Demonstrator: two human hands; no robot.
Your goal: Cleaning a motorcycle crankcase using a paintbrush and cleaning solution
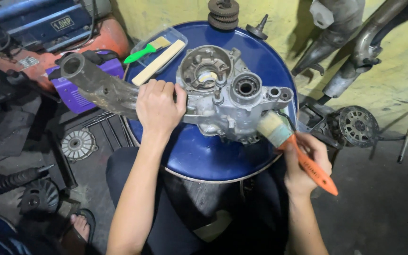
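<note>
Gripping the grey engine casing (223,97) atop the blue drum (204,156), left hand (159,106) clasps its left end while right hand (305,163) holds an orange-handled brush (291,141), bristles touching the casing's right edge.
</note>
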